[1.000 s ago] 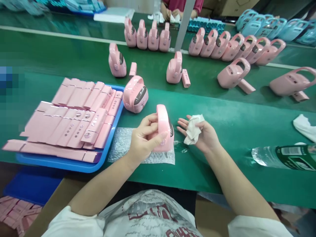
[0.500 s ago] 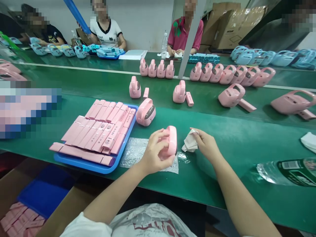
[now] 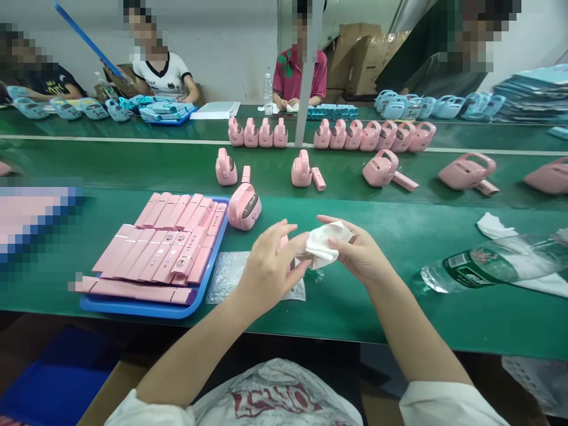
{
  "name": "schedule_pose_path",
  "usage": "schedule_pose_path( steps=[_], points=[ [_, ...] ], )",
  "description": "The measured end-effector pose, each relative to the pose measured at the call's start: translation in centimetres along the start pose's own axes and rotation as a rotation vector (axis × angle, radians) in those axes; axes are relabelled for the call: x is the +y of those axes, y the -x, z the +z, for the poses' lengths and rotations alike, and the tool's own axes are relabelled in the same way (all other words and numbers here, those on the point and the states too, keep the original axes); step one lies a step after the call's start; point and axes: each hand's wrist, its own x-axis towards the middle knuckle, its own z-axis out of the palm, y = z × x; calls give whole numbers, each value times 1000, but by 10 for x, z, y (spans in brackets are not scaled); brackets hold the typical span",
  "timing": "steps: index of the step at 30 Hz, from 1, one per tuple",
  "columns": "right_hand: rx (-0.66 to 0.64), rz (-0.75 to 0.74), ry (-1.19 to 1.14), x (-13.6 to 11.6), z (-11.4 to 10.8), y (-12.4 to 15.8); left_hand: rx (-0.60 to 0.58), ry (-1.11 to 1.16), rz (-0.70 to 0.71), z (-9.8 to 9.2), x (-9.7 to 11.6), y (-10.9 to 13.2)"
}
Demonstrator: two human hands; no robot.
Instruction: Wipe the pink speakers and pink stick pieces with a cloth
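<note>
My left hand [image 3: 265, 269] is closed around a small pink speaker-like casing [image 3: 285, 242], most of which is hidden behind the fingers and a cloth. In my right hand [image 3: 364, 253] a crumpled white cloth [image 3: 327, 242] is pinched between thumb and fingers. The cloth lies against the casing, close to my left fingertips. Below my left hand is a sheet of bubble wrap [image 3: 228, 277] on the green table. Just beyond it stands another pink casing [image 3: 245, 207] with a loop handle and a dark front panel.
A blue tray [image 3: 204, 290] of pink bar-shaped parts [image 3: 155, 251] stands at left. Pink casings [image 3: 302, 168] line the belt [image 3: 186, 163] ahead. At right a plastic bottle [image 3: 483, 263] lies on its side over white cloth [image 3: 497, 226]. Several people sit across the table.
My right hand has brought the white cloth up to the casing in my left hand. The casing is now mostly covered. The view has swung to the right.
</note>
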Motion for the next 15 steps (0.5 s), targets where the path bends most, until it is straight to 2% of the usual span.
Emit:
schedule_pose_path(
  steps=[3, 7, 9, 11, 15],
  points=[
    [-53, -71, 91, 0, 1, 12, -7, 196, -31, 0, 4, -9],
    [-149, -185, -21, 23, -3, 22, -35, 578, -267, -1, 11, -12],
    [-212, -133, -139, 38, -2, 26, -58, 727, -351, 0, 15, -14],
    [-230, -15, -216, 49, 0, 31, -106, 840, -381, 1, 18, -17],
    [-205, 119, -268, 55, 8, 47, -195, 923, -310, 3, 18, -21]
  ],
)
